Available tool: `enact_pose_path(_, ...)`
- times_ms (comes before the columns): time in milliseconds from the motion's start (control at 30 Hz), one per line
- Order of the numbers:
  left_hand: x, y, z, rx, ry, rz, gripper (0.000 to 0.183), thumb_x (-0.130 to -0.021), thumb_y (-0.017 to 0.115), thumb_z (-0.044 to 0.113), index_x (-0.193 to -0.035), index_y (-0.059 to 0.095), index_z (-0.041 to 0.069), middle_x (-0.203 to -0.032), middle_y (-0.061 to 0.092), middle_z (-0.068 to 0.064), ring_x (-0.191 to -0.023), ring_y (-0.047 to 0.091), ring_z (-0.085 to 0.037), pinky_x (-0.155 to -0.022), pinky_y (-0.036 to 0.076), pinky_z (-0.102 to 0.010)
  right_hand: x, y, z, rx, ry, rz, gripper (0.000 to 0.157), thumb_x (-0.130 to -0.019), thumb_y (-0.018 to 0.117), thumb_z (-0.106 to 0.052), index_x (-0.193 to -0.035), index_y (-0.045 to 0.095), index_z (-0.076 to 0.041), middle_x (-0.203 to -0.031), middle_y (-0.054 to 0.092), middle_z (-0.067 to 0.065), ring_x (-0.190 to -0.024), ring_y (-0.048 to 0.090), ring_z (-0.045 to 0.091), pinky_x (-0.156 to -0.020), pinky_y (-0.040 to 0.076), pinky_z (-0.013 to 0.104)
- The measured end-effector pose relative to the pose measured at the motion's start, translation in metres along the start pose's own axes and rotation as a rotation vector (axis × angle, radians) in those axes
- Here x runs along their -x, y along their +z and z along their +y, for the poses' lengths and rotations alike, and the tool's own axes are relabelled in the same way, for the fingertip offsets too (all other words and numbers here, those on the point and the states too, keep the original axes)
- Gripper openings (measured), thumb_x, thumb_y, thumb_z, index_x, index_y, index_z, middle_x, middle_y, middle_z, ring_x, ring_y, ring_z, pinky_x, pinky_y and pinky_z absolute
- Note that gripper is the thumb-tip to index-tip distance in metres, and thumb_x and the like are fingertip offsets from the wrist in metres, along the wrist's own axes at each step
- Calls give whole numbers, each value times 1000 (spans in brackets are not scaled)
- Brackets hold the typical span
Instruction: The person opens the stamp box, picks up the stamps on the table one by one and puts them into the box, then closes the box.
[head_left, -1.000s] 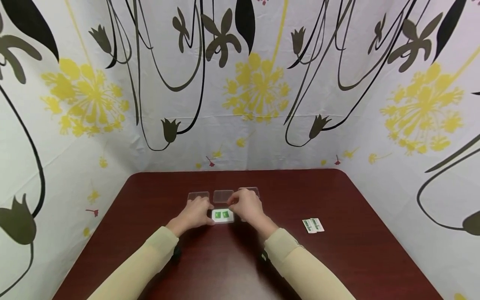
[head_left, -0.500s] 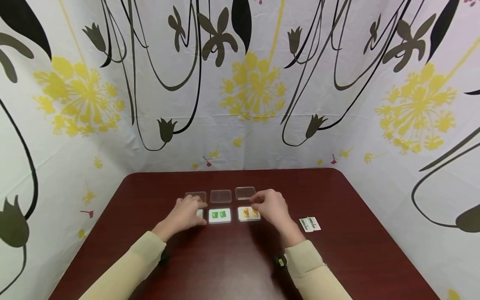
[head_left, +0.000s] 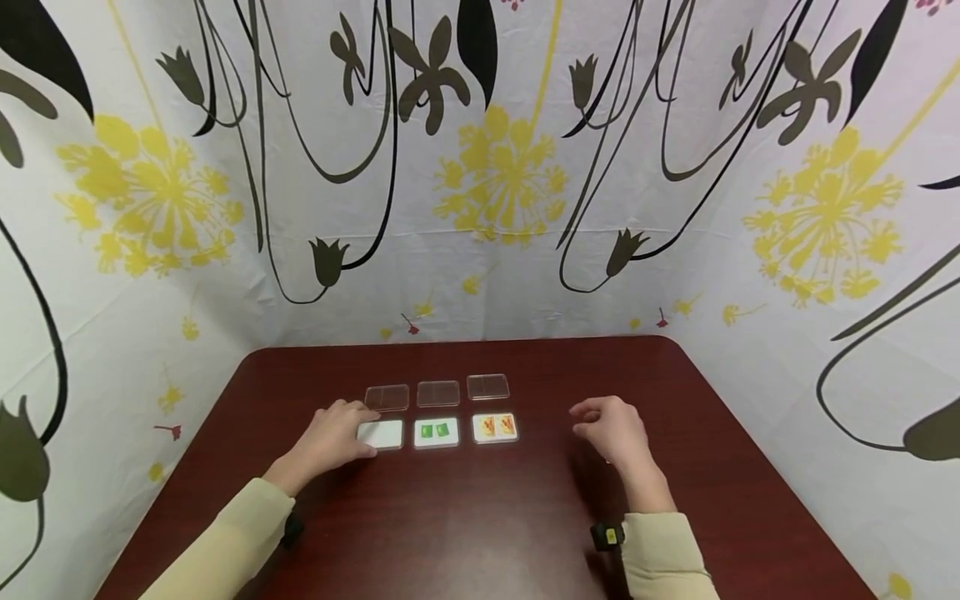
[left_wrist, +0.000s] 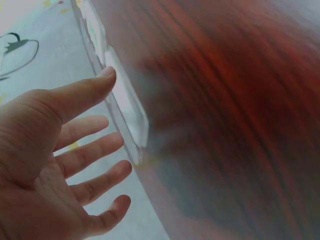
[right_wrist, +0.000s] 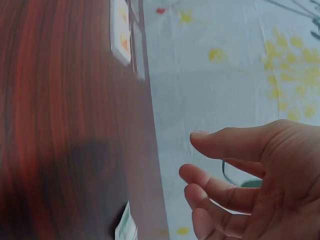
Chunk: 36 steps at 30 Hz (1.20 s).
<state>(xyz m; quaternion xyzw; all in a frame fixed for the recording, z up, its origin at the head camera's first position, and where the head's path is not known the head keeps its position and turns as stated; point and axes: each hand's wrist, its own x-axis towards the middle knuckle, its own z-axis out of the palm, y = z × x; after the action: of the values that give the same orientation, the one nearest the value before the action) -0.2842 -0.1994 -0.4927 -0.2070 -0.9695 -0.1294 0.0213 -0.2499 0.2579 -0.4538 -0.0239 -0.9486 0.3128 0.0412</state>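
White case [head_left: 386, 435], shallow, rounded corners, blank face; leftmost of three in a row, toward the far edge of the desk [head_left: 465, 517]. Left hand [head_left: 330, 437] at its left end, fingers spread, nothing gripped; right hand [head_left: 613, 429] loosely curled, empty, well apart.

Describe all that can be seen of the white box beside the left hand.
The white box is rectangular, its visible corners rounded, its top plain, perhaps plastic. It lies flat on the red table, leftmost in its row, in front of a clear case. The left hand frames its left end; contact is unclear.
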Motion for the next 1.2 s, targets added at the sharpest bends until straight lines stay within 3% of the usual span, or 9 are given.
enact_pose_path(233,8,1,-12,41,-22,-14,60,-79,87,33,-130,68,8,-126,63,-15,-113,56,-39,-88,44,-64,9,-10,26,50,53,4,23,-86,77,-12,-109,78,-15,-104,72,10,-85,65,25,-61,48,40)
enact_pose_path(567,9,0,-18,101,-39,-37,64,-80,87,32,-133,65,4,-127,62,-16,-116,55,-39,-92,45,-61,14,-6,43,69,93,28,32,-85,73,-7,-117,75,-11,-106,70,16,-74,59,24,-54,42,38)
enact_pose_path(900,8,6,-22,129,-54,-49,63,-81,86,33,-133,65,4,-130,60,-15,-120,53,-37,-96,45,-57,13,2,53,74,112,54,16,-80,80,-9,-95,73,-11,-87,67,7,-69,57,24,-54,42,38)
enact_pose_path(1200,10,8,-21,152,-64,-44,63,-82,85,32,-133,64,3,-130,59,-15,-120,52,-37,-94,46,-55,17,9,56,68,120,51,21,-80,80,-8,-99,71,-8,-87,64,8,-68,56,24,-54,43,40)
